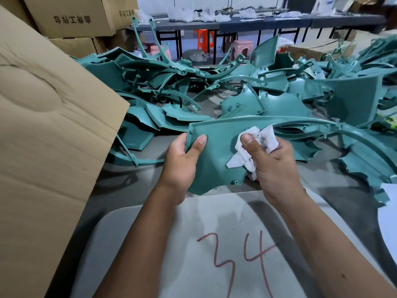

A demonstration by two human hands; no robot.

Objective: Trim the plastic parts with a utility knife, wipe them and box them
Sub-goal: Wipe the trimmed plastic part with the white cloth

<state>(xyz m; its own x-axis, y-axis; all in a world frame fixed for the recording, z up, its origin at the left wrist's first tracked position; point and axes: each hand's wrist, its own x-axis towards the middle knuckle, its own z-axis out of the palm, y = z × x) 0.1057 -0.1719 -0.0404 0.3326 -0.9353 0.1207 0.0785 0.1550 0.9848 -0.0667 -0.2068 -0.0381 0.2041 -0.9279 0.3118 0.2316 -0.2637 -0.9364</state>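
1. Head view only. Green plastic part (217,151) held up over grey board (193,233) marked "34", above its far edge.
2. Left hand (182,160) gripping part's left edge: thumb on the near face, fingers curled behind, mostly hidden.
3. Right hand (272,166) clutching white rag (255,147), thumb pressing rag onto part's face right of centre; other fingers folded round the rag.
4. Key relation: part's long axis running left to right, thin curved arm (322,123) sweeping out past right hand; unwiped face lying left of the rag, toward left thumb.
5. Judged step: wiping; next stroke probably leftward across the face, right hand doing the work, left only steadying.
6. No utility knife seen.
7. Cardboard box (43,125) open, left of the part, nearer left hand for boxing.
8. Pile of green parts (236,89) beyond held part.
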